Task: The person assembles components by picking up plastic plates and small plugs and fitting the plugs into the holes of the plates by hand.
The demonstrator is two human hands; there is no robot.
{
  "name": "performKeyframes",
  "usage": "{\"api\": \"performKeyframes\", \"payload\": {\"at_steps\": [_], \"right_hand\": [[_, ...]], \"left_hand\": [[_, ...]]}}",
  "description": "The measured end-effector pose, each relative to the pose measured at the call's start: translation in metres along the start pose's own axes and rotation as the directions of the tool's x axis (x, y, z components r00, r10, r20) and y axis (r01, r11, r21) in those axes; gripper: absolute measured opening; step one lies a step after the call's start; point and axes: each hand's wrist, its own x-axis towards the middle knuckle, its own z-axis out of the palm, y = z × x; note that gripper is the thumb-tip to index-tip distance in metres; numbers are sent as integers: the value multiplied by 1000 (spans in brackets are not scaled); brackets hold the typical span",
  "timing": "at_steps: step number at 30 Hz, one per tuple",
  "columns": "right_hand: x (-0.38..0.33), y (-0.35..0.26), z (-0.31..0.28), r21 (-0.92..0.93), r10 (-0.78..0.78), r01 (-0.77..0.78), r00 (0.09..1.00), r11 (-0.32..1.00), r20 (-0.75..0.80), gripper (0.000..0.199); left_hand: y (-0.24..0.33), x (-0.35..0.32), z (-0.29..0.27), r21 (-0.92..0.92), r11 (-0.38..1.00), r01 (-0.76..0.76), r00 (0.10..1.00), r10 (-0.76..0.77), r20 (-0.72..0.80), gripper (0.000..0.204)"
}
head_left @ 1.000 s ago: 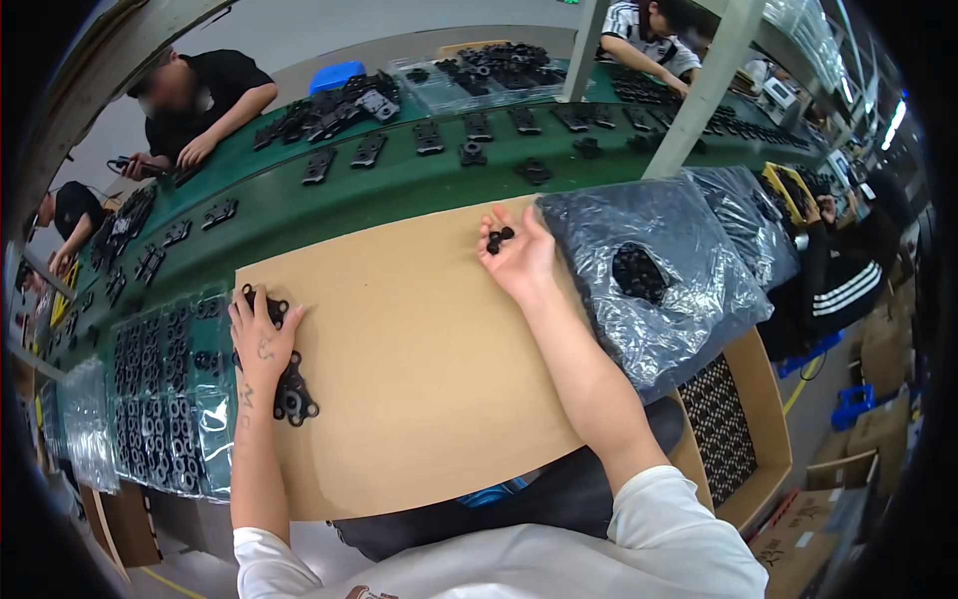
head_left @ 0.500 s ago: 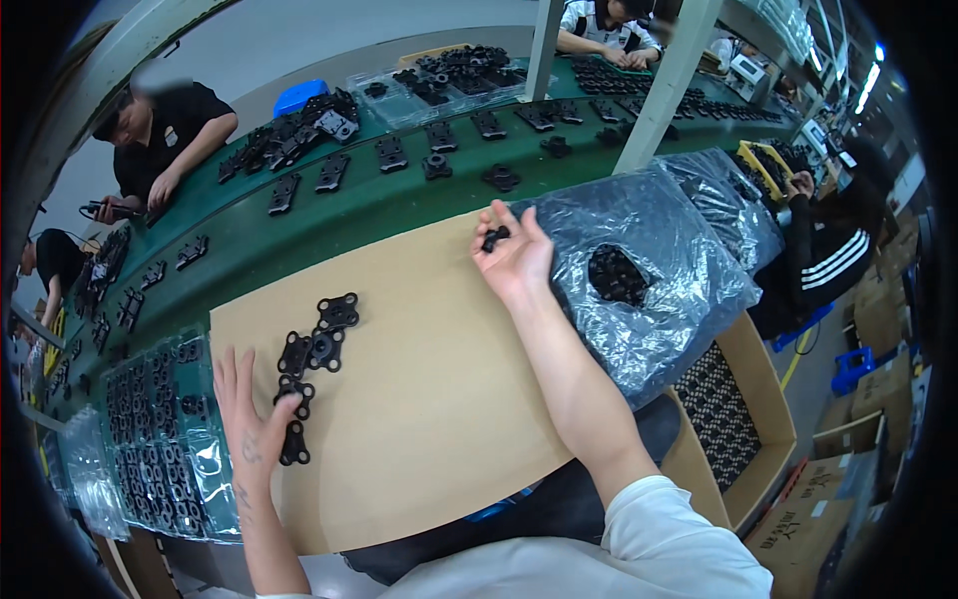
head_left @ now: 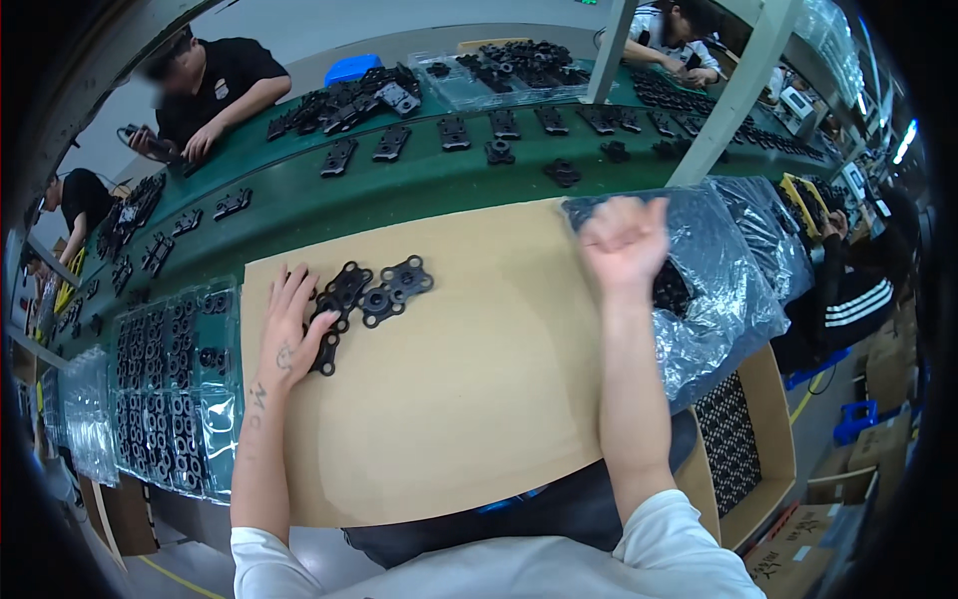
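Note:
My left hand [head_left: 290, 324] lies on the brown cardboard sheet [head_left: 479, 389] with its fingers stretched out, its thumb against a cluster of black four-lobed plastic parts [head_left: 376, 302]. Those parts touch one another, each with round holes at its lobes; my thumb partly covers the nearest one. My right hand [head_left: 626, 242] is raised at the sheet's far right corner, beside a grey plastic bag [head_left: 728, 309]. Its fingers are curled in and the thumb sticks out; whatever is inside the palm is hidden. More black pieces [head_left: 671, 290] show through the bag's opening.
Beyond the sheet runs a green conveyor belt [head_left: 429, 182] carrying rows of black parts. Bagged black rings [head_left: 160, 399] lie at left. A metal post [head_left: 733, 95] rises at right, above an open carton [head_left: 773, 439] of parts. Several people work around the belt.
My left hand and the black parts have shifted away from me, and the parts now sit closer together. My right hand's fingers, loosely curled around a small black piece before, have closed. The view has shifted.

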Motion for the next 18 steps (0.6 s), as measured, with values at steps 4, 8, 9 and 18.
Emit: {"api": "performKeyframes", "payload": {"at_steps": [4,8,9,18], "right_hand": [[-24,-17,62,-160,-15,48,980,986,199,54],[-42,-45,69,-920,26,103,992,378,122,47],[-50,-50,67,-998,-61,57,997,18,55,45],[-74,-83,-13,-84,-384,-381,923,-921,18,32]], "left_hand": [[39,9,-12,0,998,-55,996,55,73,55],[64,20,8,2,998,-65,992,65,111,49],[62,24,9,15,998,-69,989,66,132,46],[37,33,3,-38,998,-41,999,41,5,30]]}}
